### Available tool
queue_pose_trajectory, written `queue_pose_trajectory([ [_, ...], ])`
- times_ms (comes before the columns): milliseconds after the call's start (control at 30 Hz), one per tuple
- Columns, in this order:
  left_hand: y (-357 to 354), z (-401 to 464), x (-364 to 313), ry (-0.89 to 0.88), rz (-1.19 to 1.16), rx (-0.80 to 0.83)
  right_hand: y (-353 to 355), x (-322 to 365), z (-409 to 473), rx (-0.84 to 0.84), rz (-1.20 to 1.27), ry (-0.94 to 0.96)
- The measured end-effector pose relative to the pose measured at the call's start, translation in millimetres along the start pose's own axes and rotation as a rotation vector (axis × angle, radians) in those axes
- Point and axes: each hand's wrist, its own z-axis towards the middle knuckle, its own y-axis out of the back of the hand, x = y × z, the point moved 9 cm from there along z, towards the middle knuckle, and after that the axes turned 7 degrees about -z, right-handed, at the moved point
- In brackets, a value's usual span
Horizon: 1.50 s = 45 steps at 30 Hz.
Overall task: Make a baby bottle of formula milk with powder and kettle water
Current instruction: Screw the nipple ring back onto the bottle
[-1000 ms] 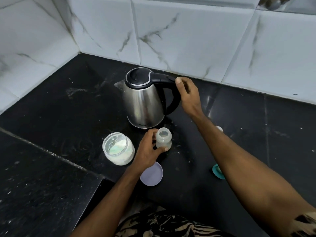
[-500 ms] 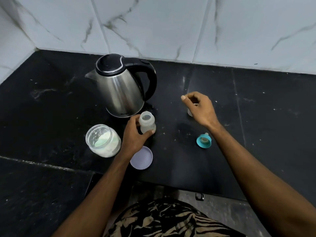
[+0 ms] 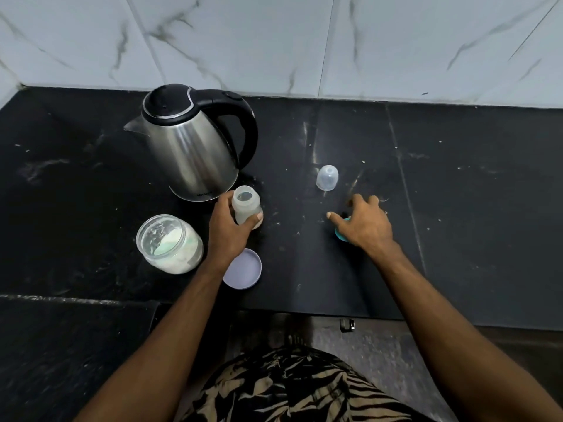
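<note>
Left hand (image 3: 231,231): wrapped around the upright open baby bottle (image 3: 246,208), centre frame.
Right hand (image 3: 364,223): fingers spread, resting over the teal teat ring (image 3: 339,234); grip unclear.
Kettle (image 3: 195,144): upper left, lid closed.
Powder jar (image 3: 169,243): uncapped, left of bottle.

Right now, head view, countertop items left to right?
Powder jar → kettle → baby bottle in the left hand → clear cap → teal teat ring under the right hand. Lilac lid skipped: overlaps the bottle's span.

wall: white marble-veined tiles (image 3: 274,41) | counter: black speckled stone (image 3: 472,208)
</note>
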Motion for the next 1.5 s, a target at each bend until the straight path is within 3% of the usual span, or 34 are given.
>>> queue_pose_trajectory([
  [200, 0, 0, -2, 0.009, -0.001, 0.005, -7, 2, 2, 0.11, 0.108, -0.019],
  [367, 1, -1, -2, 0.022, 0.004, -0.002, -1, 42, 0, 0.296, 0.875, 0.021],
  [500, 3, -3, -6, -0.001, -0.013, -0.016, 29, 109, -12, 0.283, 1.117, 0.258],
  [700, 5, -7, -12, -0.026, -0.055, -0.021, 52, 180, -25, 0.059, 1.062, 0.602],
  [1200, 7, -4, -8, -0.014, -0.07, 0.011, 6, 184, -30, 0.007, 0.846, 0.684],
  [1500, 4, -1, -8, -0.007, -0.026, 0.058, 3, 188, -27, 0.082, 0.626, 0.768],
])
